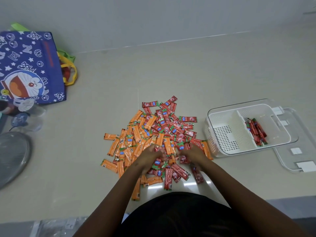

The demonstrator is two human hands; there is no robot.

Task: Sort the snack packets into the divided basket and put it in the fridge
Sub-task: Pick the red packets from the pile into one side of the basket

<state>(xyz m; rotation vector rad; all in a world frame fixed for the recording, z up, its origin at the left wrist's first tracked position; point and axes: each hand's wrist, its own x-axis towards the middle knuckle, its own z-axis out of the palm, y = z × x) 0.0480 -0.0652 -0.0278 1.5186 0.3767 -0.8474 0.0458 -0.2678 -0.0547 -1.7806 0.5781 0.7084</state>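
Observation:
A heap of orange and red snack packets (153, 134) lies on the floor in front of me; orange ones (126, 144) lie mostly left, red ones (172, 124) mostly right. My left hand (150, 155) and my right hand (192, 154) are down in the near edge of the heap, each closed around red packets. To the right stands the white divided basket (220, 117) inside a clear bin. Its right compartment holds several red packets (256, 132); its left compartment holds nothing.
A clear lid (297, 151) lies under and beside the bin at the right. A blue cartoon tote bag (29, 65) with yellow handles stands at the far left, plastic bottles (29, 120) and a round metal tray (12, 156) below it. A wall runs along the back.

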